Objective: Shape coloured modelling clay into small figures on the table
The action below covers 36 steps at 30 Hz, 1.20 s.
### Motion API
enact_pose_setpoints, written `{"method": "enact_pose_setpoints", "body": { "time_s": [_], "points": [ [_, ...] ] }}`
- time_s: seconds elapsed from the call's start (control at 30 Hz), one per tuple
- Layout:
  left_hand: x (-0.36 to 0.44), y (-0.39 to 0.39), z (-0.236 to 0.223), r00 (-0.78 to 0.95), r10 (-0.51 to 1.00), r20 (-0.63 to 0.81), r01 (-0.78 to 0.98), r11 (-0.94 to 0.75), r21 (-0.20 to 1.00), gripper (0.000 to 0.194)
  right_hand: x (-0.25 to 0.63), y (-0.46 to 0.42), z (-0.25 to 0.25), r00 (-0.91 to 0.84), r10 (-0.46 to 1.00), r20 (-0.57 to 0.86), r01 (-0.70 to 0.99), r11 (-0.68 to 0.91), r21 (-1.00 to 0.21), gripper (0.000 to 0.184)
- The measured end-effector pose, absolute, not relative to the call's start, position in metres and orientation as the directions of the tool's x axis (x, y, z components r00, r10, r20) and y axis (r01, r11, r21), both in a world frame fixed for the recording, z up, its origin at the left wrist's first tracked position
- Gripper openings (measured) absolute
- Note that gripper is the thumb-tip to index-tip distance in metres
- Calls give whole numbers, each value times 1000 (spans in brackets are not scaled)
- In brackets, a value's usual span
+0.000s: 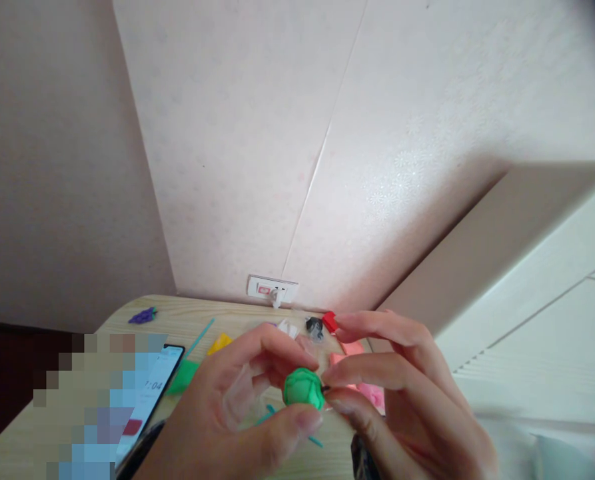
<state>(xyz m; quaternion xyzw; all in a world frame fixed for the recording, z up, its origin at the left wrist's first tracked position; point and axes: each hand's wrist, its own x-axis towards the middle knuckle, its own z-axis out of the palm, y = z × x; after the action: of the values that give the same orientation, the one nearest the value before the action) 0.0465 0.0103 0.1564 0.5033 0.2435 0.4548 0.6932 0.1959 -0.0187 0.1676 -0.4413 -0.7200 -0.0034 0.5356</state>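
Observation:
A small green ball of modelling clay [303,389], ribbed like a little pumpkin, sits between the thumb and fingers of my left hand [247,407]. My right hand [402,387] is at the ball's right side, its thumb and index finger pinching a tiny dark piece [326,388] that touches the clay. Its other fingers are raised and curled. Below the ball, a teal stick [315,441] lies partly hidden behind my left thumb.
On the wooden table [177,308] are a purple grape-like clay piece [142,315], a phone [154,393], and yellow [220,344], green [182,377], black [314,327], red [330,322] and pink [372,395] packets or lumps. A wall socket [272,289] with a plug is behind.

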Motion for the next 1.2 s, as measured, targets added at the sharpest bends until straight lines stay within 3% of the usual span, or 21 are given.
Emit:
{"method": "enact_pose_setpoints", "body": {
  "time_s": [0.47,0.87,1.2],
  "points": [
    [47,15,154,553,822,137,-424,136,895,23,195,-17,168,-94,579,810,696,620,-362,11],
    [47,16,156,576,813,88,-403,188,896,27,200,-18,168,-114,578,808,682,637,-360,7],
    [46,19,150,591,796,130,-436,180,882,21,199,-15,168,-105,585,804,676,635,-374,2]
  ]
}}
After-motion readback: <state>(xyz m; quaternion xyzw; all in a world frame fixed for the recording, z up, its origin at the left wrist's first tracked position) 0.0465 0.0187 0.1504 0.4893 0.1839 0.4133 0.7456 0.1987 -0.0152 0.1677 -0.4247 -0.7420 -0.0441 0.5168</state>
